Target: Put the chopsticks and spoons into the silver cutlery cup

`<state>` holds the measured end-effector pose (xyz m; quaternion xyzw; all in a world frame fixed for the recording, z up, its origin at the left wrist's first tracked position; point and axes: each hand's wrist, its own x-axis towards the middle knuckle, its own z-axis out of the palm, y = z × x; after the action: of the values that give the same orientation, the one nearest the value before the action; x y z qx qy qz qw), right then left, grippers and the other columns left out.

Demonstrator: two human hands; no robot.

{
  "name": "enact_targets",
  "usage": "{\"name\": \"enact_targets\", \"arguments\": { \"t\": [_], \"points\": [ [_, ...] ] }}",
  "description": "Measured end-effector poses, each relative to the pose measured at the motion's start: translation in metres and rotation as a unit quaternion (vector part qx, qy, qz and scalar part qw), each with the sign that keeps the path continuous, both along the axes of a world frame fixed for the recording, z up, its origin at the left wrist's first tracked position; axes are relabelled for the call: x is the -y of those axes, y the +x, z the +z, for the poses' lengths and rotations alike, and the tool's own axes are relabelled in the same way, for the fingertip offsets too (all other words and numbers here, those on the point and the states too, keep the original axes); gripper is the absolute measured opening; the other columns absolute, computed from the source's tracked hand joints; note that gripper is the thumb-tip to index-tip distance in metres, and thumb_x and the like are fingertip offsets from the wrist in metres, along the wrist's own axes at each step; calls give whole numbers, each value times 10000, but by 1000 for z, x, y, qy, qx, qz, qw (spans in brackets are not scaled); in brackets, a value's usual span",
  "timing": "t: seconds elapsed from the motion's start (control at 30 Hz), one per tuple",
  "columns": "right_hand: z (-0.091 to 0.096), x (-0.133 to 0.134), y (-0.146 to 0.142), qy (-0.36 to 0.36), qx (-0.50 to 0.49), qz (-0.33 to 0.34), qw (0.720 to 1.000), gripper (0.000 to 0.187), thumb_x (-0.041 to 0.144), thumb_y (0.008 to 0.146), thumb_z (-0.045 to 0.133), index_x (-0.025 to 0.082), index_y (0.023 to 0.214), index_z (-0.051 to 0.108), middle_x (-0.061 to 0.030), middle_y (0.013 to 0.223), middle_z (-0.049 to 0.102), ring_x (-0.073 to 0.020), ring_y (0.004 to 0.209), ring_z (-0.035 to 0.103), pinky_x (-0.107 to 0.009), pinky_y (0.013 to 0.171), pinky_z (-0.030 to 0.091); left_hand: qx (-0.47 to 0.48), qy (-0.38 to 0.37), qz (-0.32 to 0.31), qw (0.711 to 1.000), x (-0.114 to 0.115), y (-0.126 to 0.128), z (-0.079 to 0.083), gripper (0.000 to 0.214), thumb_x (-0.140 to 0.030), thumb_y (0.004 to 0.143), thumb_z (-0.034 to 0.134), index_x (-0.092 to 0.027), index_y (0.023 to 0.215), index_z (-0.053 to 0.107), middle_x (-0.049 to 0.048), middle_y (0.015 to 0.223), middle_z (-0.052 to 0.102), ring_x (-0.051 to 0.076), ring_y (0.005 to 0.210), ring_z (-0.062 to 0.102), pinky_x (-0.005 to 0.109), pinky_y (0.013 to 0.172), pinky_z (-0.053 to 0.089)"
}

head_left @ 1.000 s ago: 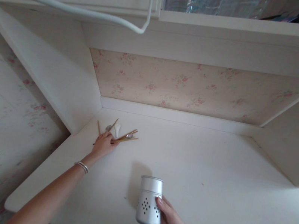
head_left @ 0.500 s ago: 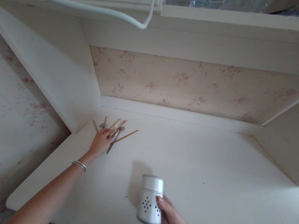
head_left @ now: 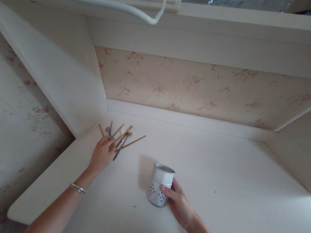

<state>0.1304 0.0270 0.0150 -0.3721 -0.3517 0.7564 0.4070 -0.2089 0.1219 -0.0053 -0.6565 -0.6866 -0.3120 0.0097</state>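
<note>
My left hand [head_left: 102, 156], with a silver bracelet [head_left: 77, 188] at its wrist, lies over a loose bunch of utensils at the back left of the white tabletop. Its fingers are bent around thin wooden chopsticks [head_left: 136, 141]; the fingertips are partly hidden. Two metal spoons [head_left: 129, 134] show among the sticks, one left and one right. My right hand [head_left: 181, 203] is closed around the side of a silver metal utensil holder [head_left: 162, 177] with punched holes. The holder is nearly upright, its open rim tilted toward me, and no utensils show in it.
A white panel [head_left: 48, 64] bounds the tabletop on the left, and another [head_left: 307, 144] on the right. Overhead runs a shelf [head_left: 262, 21] with plastic-wrapped things on it. A white cable or tube [head_left: 102, 2] hangs across the upper left.
My right hand has moved the utensil holder away from me and tipped its rim into view. My left hand has drawn slightly back toward me at the utensils, which lie almost the same.
</note>
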Motion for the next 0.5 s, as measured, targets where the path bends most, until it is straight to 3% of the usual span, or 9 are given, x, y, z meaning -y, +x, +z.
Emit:
{"name": "enact_targets", "arguments": {
  "t": [0.13,0.3,0.4,0.5],
  "points": [
    [12,-59,-21,91,151,-60,983,529,400,737,786,201,1188,592,-96,1174,679,-264,1105,605,-422,973,442,99,13,-13,995,67,28,3,280,-354,909,487,-197,1022,689,108,1109,657,262,1117,587,455,1057,445],
    [9,-140,-59,184,308,-130,924,678,466,651,813,194,1216,554,-108,1166,678,-254,1039,628,-391,886,499,214,-46,-38,975,151,76,-22,302,-433,924,483,-226,967,699,98,1016,691,238,970,663,391,874,568],
    [5,-183,-81,209,350,-152,900,763,488,633,812,190,1267,509,-108,1192,660,-251,1052,621,-388,904,483,207,-47,-46,976,169,88,-32,290,-430,921,492,-244,940,712,94,983,703,234,934,679,378,847,581],
    [3,-213,-96,244,389,-161,874,768,464,648,797,192,1296,487,-100,1235,628,-242,1095,599,-376,946,457,211,-46,-51,975,165,87,-31,284,-424,930,483,-246,911,703,92,943,710,224,880,689,350,792,591]
  ]
}}
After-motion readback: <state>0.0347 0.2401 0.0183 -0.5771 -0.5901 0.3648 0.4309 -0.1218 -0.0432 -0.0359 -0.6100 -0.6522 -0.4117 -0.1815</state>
